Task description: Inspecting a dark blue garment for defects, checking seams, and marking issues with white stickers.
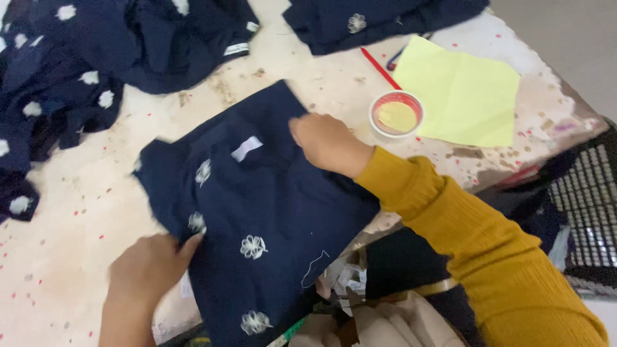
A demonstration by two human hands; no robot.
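head view: a navy fabric piece (257,218) with small white embroidered flowers lies spread on a speckled pale worktable (64,193), its lower end hanging over the near table edge. a small white label (247,148) sits near its upper middle. it looks light, soft and limp, likely to fold and slide wherever it is lifted, so it is best taken at an edge or corner with a flat palm holding the rest down; the embroidery should stand ordinary handling.

the left hand (149,268) rests on the cloth's left edge, fingers extended and close together, the fingertips pressing or lightly pinching the border beside 1 flower; whether the thumb is under the cloth cannot be told. the right hand (328,142), in a mustard ribbed sleeve (475,244), lies on the upper right part of the cloth with fingers curled downward, knuckles up, pressing or gathering the fabric; the fingertips are hidden, so a true pinch cannot be confirmed.

around it: more navy flowered pieces (83,58) heaped at the upper left, another folded pile (379,19) at the top, a yellow paper sheet (463,93), a small round red-rimmed dish (396,114) holding something yellow just beside the sheet, and a red pencil (380,68) near them. fabric scraps (360,302) lie below the table edge.
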